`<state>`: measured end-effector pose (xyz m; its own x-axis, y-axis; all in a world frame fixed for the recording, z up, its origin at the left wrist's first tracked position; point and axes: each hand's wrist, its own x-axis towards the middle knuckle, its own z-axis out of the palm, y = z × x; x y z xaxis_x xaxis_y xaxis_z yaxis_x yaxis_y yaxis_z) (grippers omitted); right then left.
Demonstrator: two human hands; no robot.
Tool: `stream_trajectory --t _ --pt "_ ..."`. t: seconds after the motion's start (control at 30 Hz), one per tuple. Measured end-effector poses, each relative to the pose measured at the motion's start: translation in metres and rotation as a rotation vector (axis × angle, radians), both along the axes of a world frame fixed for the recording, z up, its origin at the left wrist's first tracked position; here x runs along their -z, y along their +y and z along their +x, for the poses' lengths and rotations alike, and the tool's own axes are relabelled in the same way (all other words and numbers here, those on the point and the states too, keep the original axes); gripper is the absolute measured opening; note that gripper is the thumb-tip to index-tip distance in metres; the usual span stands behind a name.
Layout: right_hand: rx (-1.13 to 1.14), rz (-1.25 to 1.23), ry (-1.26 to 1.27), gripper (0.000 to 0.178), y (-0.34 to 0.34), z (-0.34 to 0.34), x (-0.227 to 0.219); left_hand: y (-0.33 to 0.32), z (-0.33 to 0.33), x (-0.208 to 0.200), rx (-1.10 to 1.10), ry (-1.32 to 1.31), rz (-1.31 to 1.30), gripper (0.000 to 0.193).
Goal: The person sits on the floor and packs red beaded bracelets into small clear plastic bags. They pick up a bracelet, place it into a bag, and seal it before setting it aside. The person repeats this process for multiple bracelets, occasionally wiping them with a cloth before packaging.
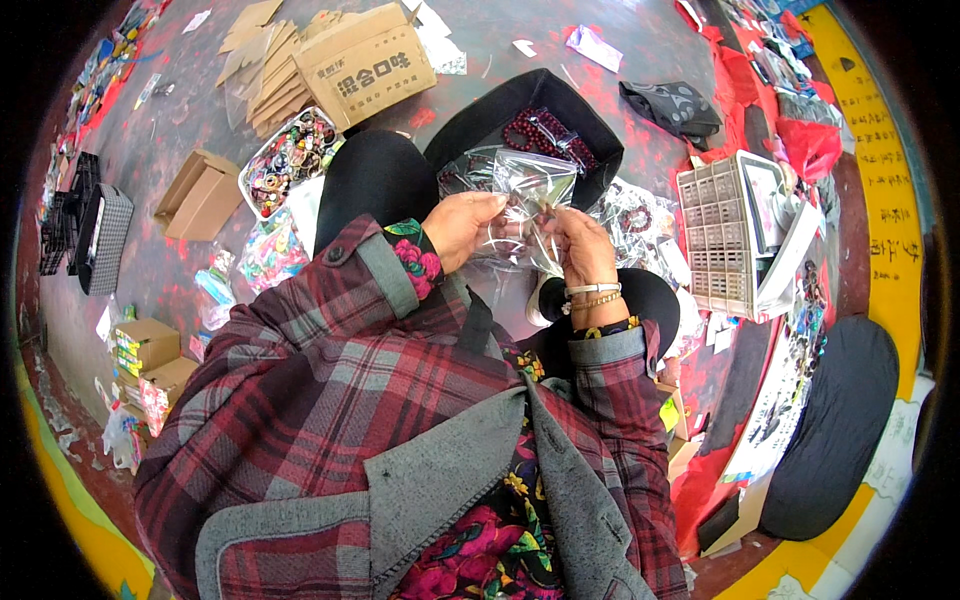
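Both hands hold a small clear plastic bag [537,178] in front of my knees. My left hand [460,228] pinches its left side between thumb and fingers. My right hand [585,245] grips the right side, its fingertips partly hidden by the shiny film. Brownish-red beads seem to show through the lower part of the bag, but glare blurs them. Just beyond stands a black fabric box [470,133] with dark red beaded bracelets [550,137] inside. More clear bags lie at its near left corner. Packed bracelets [635,215] in clear bags lie right of my right hand.
A white basket of colourful beaded trinkets [290,165] stands left of my knee. Cardboard boxes [375,70] lie behind it, with an open carton [200,195] farther left. On the right are a pale plastic crate [715,235] and a dark pouch [672,108].
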<state>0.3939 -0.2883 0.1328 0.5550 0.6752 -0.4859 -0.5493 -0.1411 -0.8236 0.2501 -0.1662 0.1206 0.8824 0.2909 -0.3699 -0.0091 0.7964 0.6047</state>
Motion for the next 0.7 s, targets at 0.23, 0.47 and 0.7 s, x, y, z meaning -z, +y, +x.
stream_trajectory --t 0.23,0.47,0.7 --pt "-0.092 -0.043 0.068 0.012 0.002 -0.005 -0.013 -0.001 -0.001 -0.008 -0.042 0.044 0.208 0.023" --pt "-0.048 0.042 0.075 0.01 0.001 0.001 0.003 0.0 0.001 0.003 -0.088 0.033 0.198 0.018" --pt "-0.02 0.077 0.062 0.01 -0.004 0.001 -0.003 0.005 -0.002 -0.01 0.165 -0.087 -0.079 0.026"
